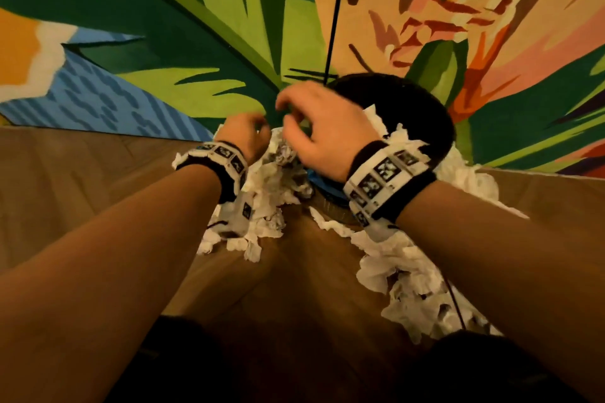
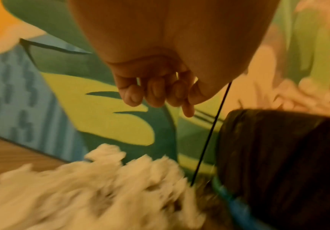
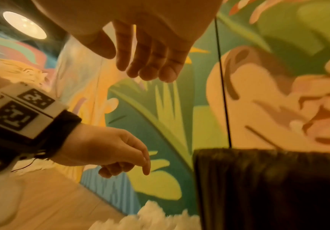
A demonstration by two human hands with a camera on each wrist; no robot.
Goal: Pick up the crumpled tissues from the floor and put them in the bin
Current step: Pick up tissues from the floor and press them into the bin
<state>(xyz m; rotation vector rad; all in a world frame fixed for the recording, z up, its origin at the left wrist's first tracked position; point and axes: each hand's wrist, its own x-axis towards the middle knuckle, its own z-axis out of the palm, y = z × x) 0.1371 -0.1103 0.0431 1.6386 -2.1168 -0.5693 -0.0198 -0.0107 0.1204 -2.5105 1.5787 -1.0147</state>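
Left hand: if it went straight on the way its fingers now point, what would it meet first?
Probably the tissues. The left hand hangs empty with loosely curled fingers pointing down at the pile beside the bin. Nothing shows between them, though blur leaves depth uncertain.

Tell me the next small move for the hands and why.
Probably lower the left hand onto the tissue pile just beneath it and close a grip on a clump. Both hands look empty: the left wrist view shows loosely curled fingers holding nothing, and the right hand hangs relaxed beside the bin. Many tissues still lie on the floor around the bin.
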